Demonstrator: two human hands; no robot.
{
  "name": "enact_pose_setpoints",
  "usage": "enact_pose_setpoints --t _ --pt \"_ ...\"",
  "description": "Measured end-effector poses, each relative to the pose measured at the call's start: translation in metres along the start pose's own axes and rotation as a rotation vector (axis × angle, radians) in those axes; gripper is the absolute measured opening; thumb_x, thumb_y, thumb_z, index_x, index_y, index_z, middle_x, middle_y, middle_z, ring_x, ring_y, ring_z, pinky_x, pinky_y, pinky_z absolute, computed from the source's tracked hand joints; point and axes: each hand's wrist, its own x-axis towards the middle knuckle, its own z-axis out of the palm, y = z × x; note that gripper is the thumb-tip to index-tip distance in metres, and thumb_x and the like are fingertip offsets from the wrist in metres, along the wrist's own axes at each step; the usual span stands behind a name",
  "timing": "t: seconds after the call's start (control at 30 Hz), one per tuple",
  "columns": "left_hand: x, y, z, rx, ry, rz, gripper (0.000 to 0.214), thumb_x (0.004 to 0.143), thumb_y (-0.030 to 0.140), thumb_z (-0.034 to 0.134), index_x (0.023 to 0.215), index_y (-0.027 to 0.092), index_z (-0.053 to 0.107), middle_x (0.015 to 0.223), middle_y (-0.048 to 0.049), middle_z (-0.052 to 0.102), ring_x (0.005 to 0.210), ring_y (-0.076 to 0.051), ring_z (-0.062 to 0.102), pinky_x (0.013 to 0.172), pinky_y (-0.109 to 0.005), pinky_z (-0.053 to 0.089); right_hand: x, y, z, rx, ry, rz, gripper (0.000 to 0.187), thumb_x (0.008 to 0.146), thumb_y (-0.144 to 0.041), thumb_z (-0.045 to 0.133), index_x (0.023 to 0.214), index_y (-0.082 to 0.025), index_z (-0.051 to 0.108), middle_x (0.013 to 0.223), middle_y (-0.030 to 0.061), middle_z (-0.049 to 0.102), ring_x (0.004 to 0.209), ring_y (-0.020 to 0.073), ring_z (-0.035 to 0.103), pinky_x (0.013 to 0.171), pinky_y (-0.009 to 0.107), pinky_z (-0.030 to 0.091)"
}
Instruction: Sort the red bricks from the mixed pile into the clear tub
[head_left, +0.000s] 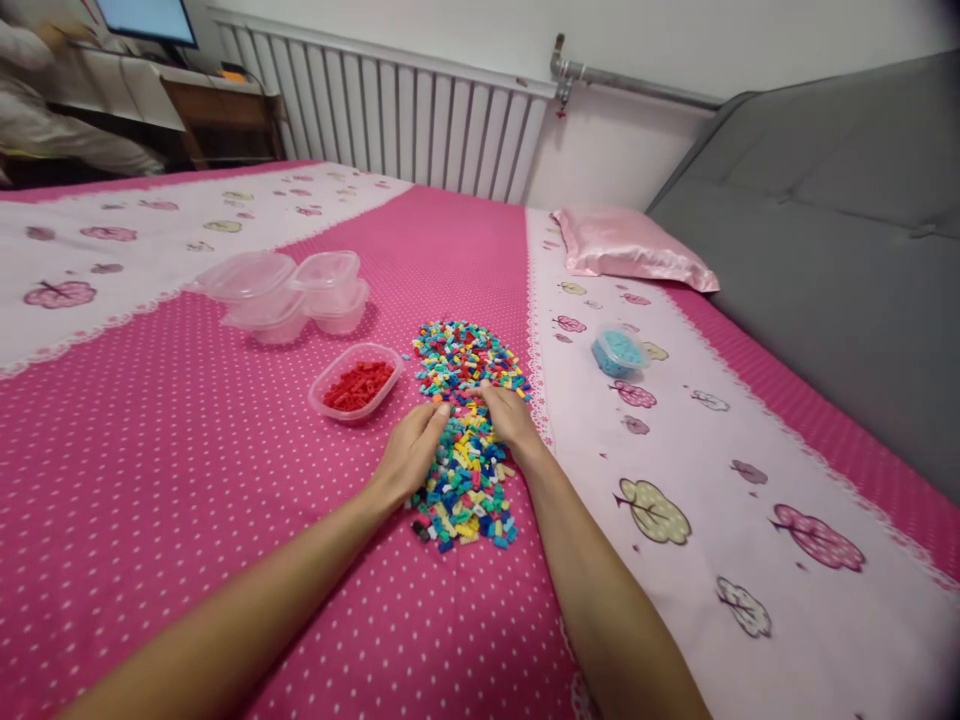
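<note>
A long heap of small mixed-colour bricks (465, 440) lies on the pink dotted bedspread (150, 480). My left hand (411, 452) rests on the heap's left side, fingers together and curled down into the pieces. Across from it, my right hand (510, 418) lies on the right side, fingertips also pressed into the bricks. The two sets of fingertips almost meet in the middle of the heap. Whether either hand pinches a piece is hidden. A clear tub of red bricks (357, 386) sits just left of the heap. A clear tub of light-blue bricks (619, 352) stands to the right.
Several empty clear tubs (289, 290) cluster at the back left. A pink satin pillow (630, 248) lies by the grey headboard (825, 250). A white radiator (390, 120) lines the far wall. A desk with a monitor (150, 20) stands at the far left.
</note>
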Motion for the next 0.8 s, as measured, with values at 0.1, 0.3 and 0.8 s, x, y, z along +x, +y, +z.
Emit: enact_pose_setpoints --t 0.1,0.3,0.8 --pt "0.006 -0.001 -0.002 -0.08 -0.046 -0.011 0.059 0.086 0.062 0.033 0.098 0.017 0.069 0.109 -0.0084 0.07 0.106 -0.025 0.061 0.098 -0.04 0.041 -0.003 -0.005 -0.003 0.015 -0.108 -0.002 0.047 0.094 -0.043 0.033 0.094 -0.022 0.075 0.102 0.005 0.072 0.1 0.0207 0.062 0.091 0.034 0.043" --pt "0.024 0.019 -0.023 -0.015 0.063 -0.033 0.063 0.08 0.068 0.041 0.088 0.014 0.071 0.102 -0.0128 0.072 0.102 -0.029 0.062 0.097 -0.042 0.041 -0.015 -0.017 -0.022 0.19 -0.395 -0.017 0.039 0.093 -0.038 0.041 0.092 -0.02 0.075 0.103 0.0057 0.072 0.097 0.0175 0.063 0.095 0.034 0.043" --pt "0.059 0.007 -0.007 -0.042 0.017 0.046 0.057 0.086 0.062 0.034 0.107 0.019 0.066 0.122 -0.0077 0.064 0.119 -0.026 0.053 0.106 -0.041 0.034 -0.011 -0.012 -0.062 0.301 -0.218 0.052 0.026 0.09 -0.026 0.047 0.087 -0.015 0.07 0.096 0.0082 0.072 0.089 0.0152 0.066 0.087 0.033 0.05"
